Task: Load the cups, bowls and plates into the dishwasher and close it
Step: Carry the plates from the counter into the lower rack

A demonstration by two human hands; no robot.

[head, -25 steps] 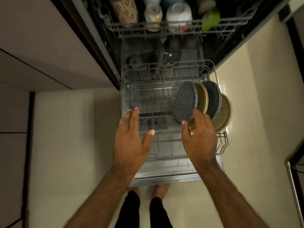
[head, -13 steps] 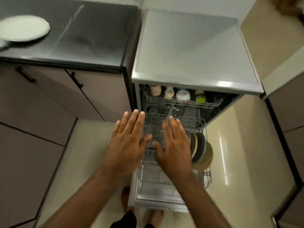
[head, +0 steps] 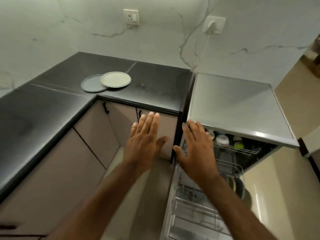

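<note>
The dishwasher (head: pixel 239 108) stands open at the right under its steel top. Its lower rack (head: pixel 195 210) is pulled out and holds several upright plates (head: pixel 239 187). The upper rack (head: pixel 242 149) carries cups and small bowls. Two plates lie on the black counter (head: pixel 52 104) at the back: a pale one (head: pixel 115 79) overlapping a grey one (head: pixel 91 83). My left hand (head: pixel 144 141) hovers empty, fingers spread, in front of the cabinet doors. My right hand (head: pixel 195 149) is raised flat and empty over the dishwasher's left edge.
The black counter runs in an L along the left and back. Beige cabinet doors (head: pixel 97 135) with dark handles sit under it. Two wall sockets (head: pixel 131 16) are on the marble wall, one with a white cable plugged in. Beige floor tiles lie to the dishwasher's right.
My view has swung up and left from the lower rack to the counter with the two plates. Both hands have lifted away from the rack, staying empty and spread.
</note>
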